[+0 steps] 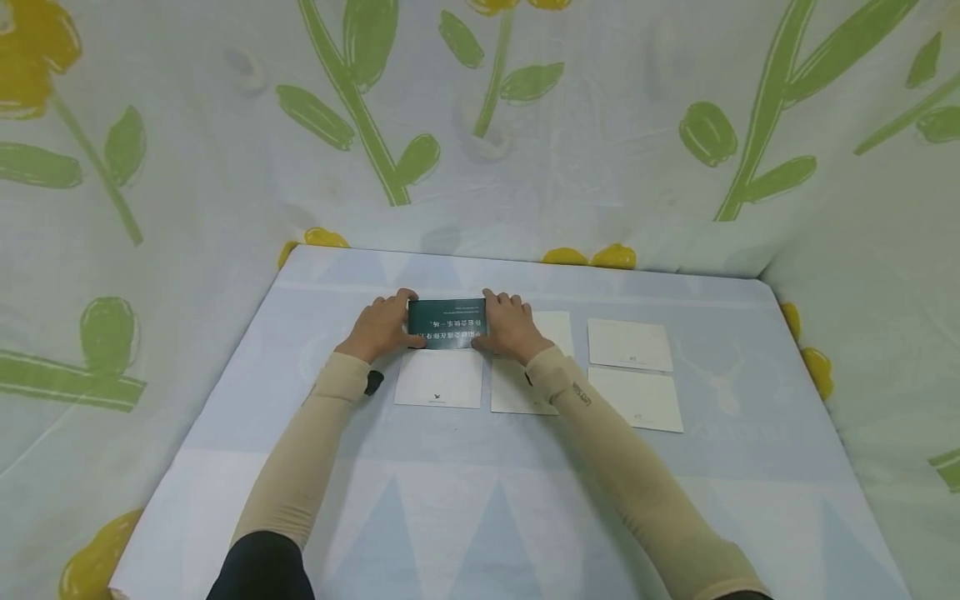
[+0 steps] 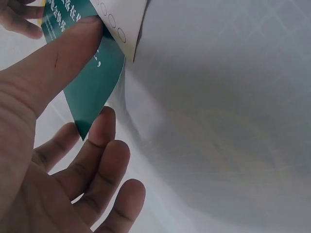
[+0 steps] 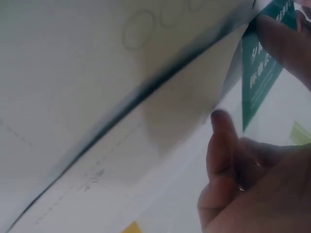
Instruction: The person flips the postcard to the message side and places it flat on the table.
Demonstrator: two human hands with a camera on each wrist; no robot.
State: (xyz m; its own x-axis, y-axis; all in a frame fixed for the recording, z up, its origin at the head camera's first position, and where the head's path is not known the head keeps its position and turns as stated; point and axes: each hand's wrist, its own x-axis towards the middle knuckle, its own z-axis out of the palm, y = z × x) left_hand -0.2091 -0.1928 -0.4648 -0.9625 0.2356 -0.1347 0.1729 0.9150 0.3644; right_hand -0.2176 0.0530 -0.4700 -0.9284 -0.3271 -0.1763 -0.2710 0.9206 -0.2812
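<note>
A green postcard [image 1: 447,321] with white lettering, upside down in the head view, lies between both hands near the back of the table. My left hand [image 1: 377,327] grips its left end, thumb at the near edge and fingertips at the far edge. At the right end my right hand [image 1: 512,327] holds it the same way. In the left wrist view the thumb [image 2: 73,56] presses on the lettered face of the green postcard [image 2: 95,90]. Just in front lies a white card [image 1: 438,379], its upper edge meeting the green one.
Right of it lies another white card [image 1: 517,390], partly under my right forearm, with a further white card [image 1: 553,325] behind it. Two more, a back card [image 1: 628,343] and a front card [image 1: 636,402], form a column farther right. A flower-printed curtain [image 1: 585,167] surrounds the table [image 1: 360,500].
</note>
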